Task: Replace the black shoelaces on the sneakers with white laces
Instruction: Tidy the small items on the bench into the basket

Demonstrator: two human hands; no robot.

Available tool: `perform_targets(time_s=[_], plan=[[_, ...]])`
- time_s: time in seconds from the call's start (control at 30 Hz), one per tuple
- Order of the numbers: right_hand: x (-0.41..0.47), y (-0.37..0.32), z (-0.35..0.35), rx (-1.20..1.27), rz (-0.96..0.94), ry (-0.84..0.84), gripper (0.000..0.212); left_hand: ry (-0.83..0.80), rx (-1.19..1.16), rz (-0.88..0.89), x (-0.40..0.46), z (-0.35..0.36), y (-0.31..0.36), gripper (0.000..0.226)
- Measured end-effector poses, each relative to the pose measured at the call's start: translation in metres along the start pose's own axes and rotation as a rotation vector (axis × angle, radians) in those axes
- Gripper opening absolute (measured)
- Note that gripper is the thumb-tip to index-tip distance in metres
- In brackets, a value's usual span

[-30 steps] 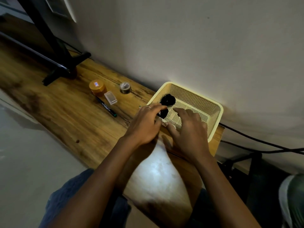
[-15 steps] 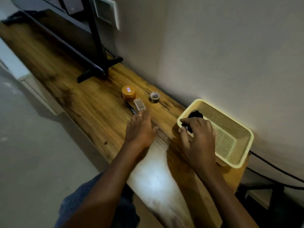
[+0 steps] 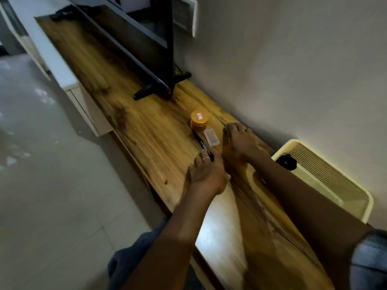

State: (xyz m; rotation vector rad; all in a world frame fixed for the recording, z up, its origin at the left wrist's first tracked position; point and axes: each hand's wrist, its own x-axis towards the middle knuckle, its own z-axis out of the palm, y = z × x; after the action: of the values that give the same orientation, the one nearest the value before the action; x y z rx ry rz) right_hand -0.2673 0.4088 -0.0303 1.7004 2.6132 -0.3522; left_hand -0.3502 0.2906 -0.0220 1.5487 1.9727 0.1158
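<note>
Both hands lie fingers-down on the counter (image 3: 129,122), gripping nothing I can make out: right hand (image 3: 240,143) far, left hand (image 3: 206,174) touching a pen (image 3: 202,144). Sneakers unseen; the basket (image 3: 364,197) holds black laces (image 3: 286,161). Fetch the white laces next.

The shelf (image 3: 146,130) is honey-yellow wood with dark brown streaks of grain. Near its back edge stands an orange jar (image 3: 199,120) with a small red-and-white label on its lid. Beside it lie a black pen (image 3: 202,143) and a clear, colourless little box (image 3: 211,138). Toward the right end sits a pale cream basket (image 3: 326,185) with a fine mesh pattern, holding a black bundle (image 3: 287,161). The wall (image 3: 293,70) is plain grey-white, the screen (image 3: 134,38) black.
</note>
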Motion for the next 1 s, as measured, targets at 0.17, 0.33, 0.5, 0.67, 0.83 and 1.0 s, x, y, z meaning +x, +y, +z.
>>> perform_targets(time_s=[0.17,0.33,0.5,0.67,0.83,1.0], plan=[[0.001,-0.011,0.006,-0.043,0.054,0.107,0.053,-0.077,0.015,-0.007,0.001,0.000,0.001,0.080],[-0.008,-0.009,0.005,-0.016,0.082,0.158,0.048,-0.083,0.018,-0.015,-0.002,-0.002,0.008,0.079],[-0.008,-0.002,0.009,-0.034,-0.022,0.035,0.062,-0.088,0.047,-0.011,-0.004,0.001,0.018,0.079],[-0.016,-0.002,0.010,0.009,-0.002,0.079,0.047,-0.098,0.084,-0.016,-0.001,0.002,0.019,0.079],[-0.038,-0.002,-0.006,0.219,0.022,0.169,0.039,-0.066,0.094,0.016,0.001,0.005,0.015,0.078],[-0.087,0.018,-0.049,0.475,0.128,0.494,0.042,-0.055,0.107,0.046,0.000,0.006,0.016,0.077]])
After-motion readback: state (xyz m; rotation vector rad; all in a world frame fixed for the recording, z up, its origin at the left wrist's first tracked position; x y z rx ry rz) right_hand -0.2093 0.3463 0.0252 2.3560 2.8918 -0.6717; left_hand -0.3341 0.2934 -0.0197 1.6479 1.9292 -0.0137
